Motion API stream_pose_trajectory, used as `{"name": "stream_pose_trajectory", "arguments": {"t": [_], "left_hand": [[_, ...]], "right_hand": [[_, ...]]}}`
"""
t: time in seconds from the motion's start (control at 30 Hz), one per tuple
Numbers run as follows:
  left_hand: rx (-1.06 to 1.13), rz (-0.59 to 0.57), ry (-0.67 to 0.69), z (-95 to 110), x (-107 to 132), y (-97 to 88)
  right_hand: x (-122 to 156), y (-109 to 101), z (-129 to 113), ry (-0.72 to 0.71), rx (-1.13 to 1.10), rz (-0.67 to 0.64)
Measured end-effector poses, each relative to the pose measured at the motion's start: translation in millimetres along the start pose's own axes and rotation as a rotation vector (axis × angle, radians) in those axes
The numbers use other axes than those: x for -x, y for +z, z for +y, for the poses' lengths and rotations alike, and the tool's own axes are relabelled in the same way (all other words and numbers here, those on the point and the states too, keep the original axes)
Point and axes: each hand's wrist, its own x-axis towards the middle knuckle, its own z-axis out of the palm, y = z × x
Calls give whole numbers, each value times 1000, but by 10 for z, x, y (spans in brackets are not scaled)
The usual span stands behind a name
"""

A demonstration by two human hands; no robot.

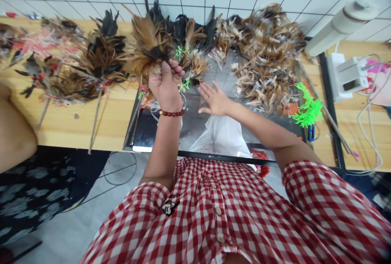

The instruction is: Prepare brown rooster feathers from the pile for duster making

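Note:
My left hand [166, 82] is closed around the base of a bundle of brown and black feathers [149, 40], held up above the dark work tray [146, 131]. A red bead bracelet circles that wrist. My right hand [214, 99] hovers flat over the tray with its fingers spread and nothing in it. It sits just right of the left hand and short of a big loose heap of brown feathers [269, 56]. Green ties [181, 54] show among the feathers beside the bundle.
Finished feather dusters on thin sticks [91, 68] lie on the wooden table at left. A bunch of neon green ties [308, 109] rests at the tray's right. A white device with cables [348, 74] and a white cylinder [342, 23] stand far right. Another person's arm [14, 133] shows at left.

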Motion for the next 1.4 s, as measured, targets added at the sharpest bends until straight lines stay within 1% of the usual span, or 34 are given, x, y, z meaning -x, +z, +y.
{"name": "stream_pose_trajectory", "arguments": {"t": [0.1,0.2,0.27,0.33,0.4,0.43,0.47,0.53,0.6,0.67,0.7,0.73,0.77,0.8,0.83,0.9,0.93,0.97,1.07,1.1,1.13,1.17,1.2,1.23,1.27,1.33,1.4], "left_hand": [[-10,22,-12,30,2,-50],[-10,27,-14,60,-16,-90],[-9,37,-8,85,-33,-106],[-7,41,-7,114,-40,-98],[8,39,-22,143,-24,-55],[26,45,-32,154,-8,-23],[45,46,-42,160,12,12],[75,52,-51,146,57,79],[91,50,-53,96,92,120],[95,27,-60,20,108,133],[96,16,-64,-17,110,132],[94,3,-71,-49,109,129],[89,-5,-81,-72,107,127],[84,-3,-92,-84,107,126],[80,2,-103,-86,107,126],[77,15,-96,-73,111,121],[70,14,-83,-65,114,111],[61,9,-66,-59,114,95],[27,-22,-33,-69,95,11],[19,-32,-26,-78,83,-22],[15,-34,-11,-85,69,-51],[11,-38,8,-92,54,-75],[3,-40,30,-98,41,-92],[-8,-40,52,-105,30,-99],[-18,-36,71,-115,21,-98],[-32,-26,92,-151,8,-73],[-35,-25,91,-215,4,-23]], "right_hand": [[-213,-198,512,194,51,-3],[-243,-356,903,354,71,9],[-155,-455,1021,444,78,26],[15,-540,967,458,105,40],[251,-574,726,405,164,27],[383,-560,544,372,200,23],[517,-522,332,322,208,47],[765,-385,-143,227,134,58],[953,-208,-612,160,66,25],[1062,-52,-985,91,22,-89],[1090,4,-1112,56,1,-132],[1105,41,-1189,23,-14,-165],[1109,61,-1213,-10,-29,-185],[1107,66,-1181,-37,-36,-189],[1102,58,-1096,-55,-37,-181],[1094,12,-783,-55,-15,-134],[1092,-23,-571,-26,2,-113],[1092,-66,-339,28,18,-76],[1093,-250,347,201,68,-27],[1094,-325,522,243,79,-25],[1099,-401,649,267,80,-29],[1114,-472,718,277,73,-33],[1143,-531,725,271,65,-30],[1193,-572,671,250,59,-19],[1266,-587,563,217,59,0],[1481,-530,236,136,62,47],[1754,-374,-115,0,11,5]]}}
